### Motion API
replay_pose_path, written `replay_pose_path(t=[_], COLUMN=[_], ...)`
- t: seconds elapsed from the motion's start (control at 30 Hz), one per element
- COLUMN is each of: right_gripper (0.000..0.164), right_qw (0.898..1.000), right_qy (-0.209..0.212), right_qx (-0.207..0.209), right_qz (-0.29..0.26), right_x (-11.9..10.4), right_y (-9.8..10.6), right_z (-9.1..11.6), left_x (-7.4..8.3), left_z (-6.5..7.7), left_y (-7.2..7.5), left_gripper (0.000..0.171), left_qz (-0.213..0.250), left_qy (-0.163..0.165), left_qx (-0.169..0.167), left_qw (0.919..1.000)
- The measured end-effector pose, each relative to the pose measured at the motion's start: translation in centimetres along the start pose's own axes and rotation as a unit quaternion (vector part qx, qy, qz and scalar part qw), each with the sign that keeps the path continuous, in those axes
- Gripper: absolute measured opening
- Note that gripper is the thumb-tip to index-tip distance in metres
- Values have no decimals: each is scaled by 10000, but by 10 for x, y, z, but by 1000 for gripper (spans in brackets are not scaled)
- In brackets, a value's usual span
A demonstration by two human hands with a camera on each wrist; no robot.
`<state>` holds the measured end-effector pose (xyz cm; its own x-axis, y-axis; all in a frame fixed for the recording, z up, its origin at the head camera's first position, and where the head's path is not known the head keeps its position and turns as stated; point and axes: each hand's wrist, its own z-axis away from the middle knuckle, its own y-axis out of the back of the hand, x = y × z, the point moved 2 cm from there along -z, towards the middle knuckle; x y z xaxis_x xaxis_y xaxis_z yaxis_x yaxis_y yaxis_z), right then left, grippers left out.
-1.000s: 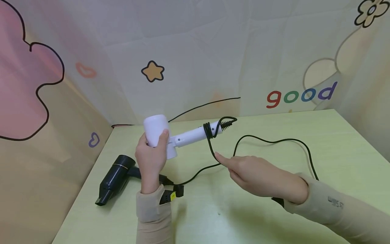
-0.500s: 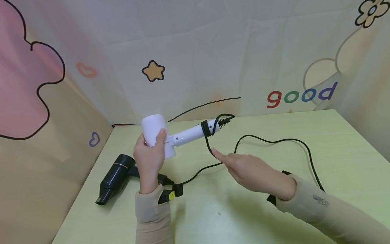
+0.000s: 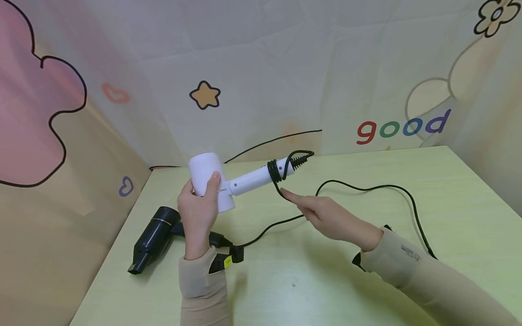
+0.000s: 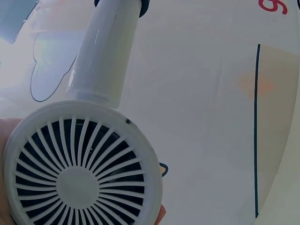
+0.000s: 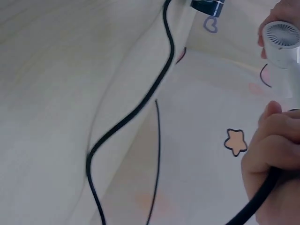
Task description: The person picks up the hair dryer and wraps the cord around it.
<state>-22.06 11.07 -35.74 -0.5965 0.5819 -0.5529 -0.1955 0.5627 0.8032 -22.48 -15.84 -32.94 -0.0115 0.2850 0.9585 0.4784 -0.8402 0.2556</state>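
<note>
Smooth table (image 3: pixel 277 290); hands (image 3: pixel 197 210) (image 3: pixel 332 217) hold white hairdryer (image 3: pixel 244 182), coiled cord (image 3: pixel 273 171).

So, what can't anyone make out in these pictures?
Head view: mid-handle of the black hair dryer, behind the left wrist.
Head view: where the loose black cord runs behind the right hand and right sleeve.
Head view: print on the right sleeve, too small to read.
Left wrist view: the white hair dryer, cut off by top and bottom edges.

Right hand (image 5: pixel 275 157) grips black cord (image 5: pixel 255 200).
Left hand (image 5: pixel 287 13) holds white hair dryer (image 5: pixel 280 55), grille visible, at upper right.
</note>
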Motion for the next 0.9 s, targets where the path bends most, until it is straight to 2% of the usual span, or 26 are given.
replay_pose_path(t=[0.17, 0.27, 0.43, 0.7, 0.9], right_gripper=[46, 35, 20, 22, 24], right_qw=[9984, 9959, 9901, 9733, 9692], right_qy=[-94, -366, -853, -1370, -1392], right_qx=[311, 477, 511, 940, 1001], right_qz=[-458, -681, -995, -1585, -1767], right_x=[11, 17, 27, 41, 47], right_y=[-4, -5, -3, 3, 6], right_z=[-9, -13, -17, -24, -27], left_x=[2, 4, 5, 6, 5], left_z=[1, 2, 3, 3, 2], left_y=[-1, -1, 0, 1, 0], left_gripper=[70, 70, 68, 66, 66], left_qz=[46, 93, 192, 216, 188], left_qy=[82, 64, 26, 119, 166], left_qx=[-201, -288, -347, -479, -519], left_qw=[9998, 9995, 9992, 9985, 9983])
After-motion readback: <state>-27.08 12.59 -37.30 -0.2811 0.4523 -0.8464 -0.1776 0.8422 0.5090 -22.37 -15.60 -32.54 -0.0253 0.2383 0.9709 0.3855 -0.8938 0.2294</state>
